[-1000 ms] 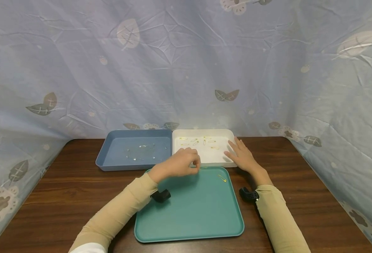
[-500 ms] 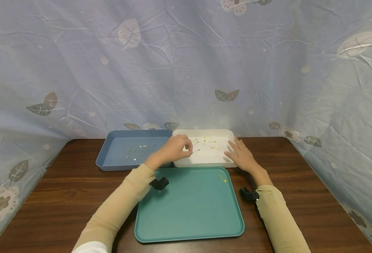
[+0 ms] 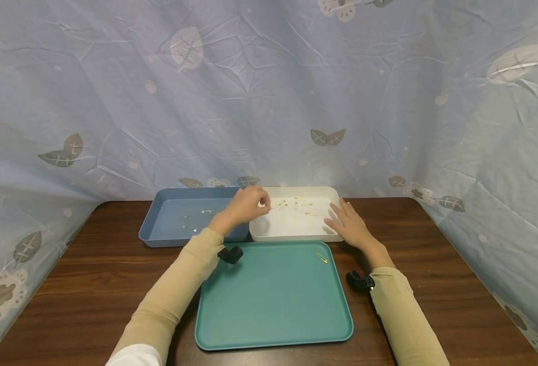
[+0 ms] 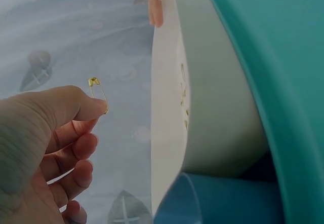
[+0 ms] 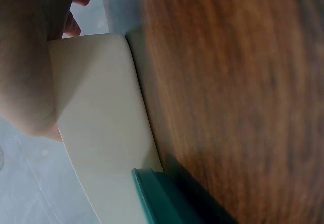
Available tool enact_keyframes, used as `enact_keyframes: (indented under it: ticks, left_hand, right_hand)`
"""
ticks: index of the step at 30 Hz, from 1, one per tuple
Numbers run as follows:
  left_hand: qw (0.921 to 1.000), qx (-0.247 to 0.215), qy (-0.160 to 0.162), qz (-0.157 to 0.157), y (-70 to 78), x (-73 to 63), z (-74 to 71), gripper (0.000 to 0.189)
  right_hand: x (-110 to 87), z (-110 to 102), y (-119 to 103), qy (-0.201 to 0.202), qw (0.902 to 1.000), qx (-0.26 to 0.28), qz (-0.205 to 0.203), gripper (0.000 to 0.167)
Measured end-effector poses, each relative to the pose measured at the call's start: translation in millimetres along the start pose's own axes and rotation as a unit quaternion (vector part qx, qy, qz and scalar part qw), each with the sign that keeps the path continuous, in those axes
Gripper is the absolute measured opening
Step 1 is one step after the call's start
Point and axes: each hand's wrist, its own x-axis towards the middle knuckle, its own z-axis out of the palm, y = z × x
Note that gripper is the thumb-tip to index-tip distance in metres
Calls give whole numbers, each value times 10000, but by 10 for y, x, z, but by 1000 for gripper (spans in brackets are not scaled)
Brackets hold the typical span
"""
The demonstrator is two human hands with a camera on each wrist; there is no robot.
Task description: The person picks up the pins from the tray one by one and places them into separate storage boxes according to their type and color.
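My left hand (image 3: 246, 204) pinches a gold safety pin (image 4: 94, 81) between thumb and index finger, its clasp end pointing up past the thumb. In the head view this hand is over the left side of the white tray (image 3: 292, 231), where several gold safety pins (image 3: 306, 205) lie. My right hand (image 3: 352, 227) rests at that tray's right rim, fingers spread and straight, holding nothing. One more gold safety pin (image 3: 321, 258) lies near the far right corner of the teal tray (image 3: 273, 300).
Left of the white tray stands a blue tray (image 3: 168, 213) with several silver safety pins (image 3: 206, 211), partly hidden by my left hand. All three trays stand close together on a dark wooden table (image 3: 90, 284). A patterned cloth (image 3: 269, 101) hangs behind.
My left hand has risen from the teal tray's far edge, moving away and leftward over the white tray with the safety pin. The right hand has stayed at the rim.
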Motion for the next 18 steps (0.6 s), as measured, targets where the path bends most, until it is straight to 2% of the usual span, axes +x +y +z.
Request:
enact_keyframes:
  ticks: [18]
  left_hand:
    - [9982, -154, 45, -578, -201, 80, 89, 12]
  right_hand:
    - [3, 0, -10, -62, 10000, -24, 37, 70]
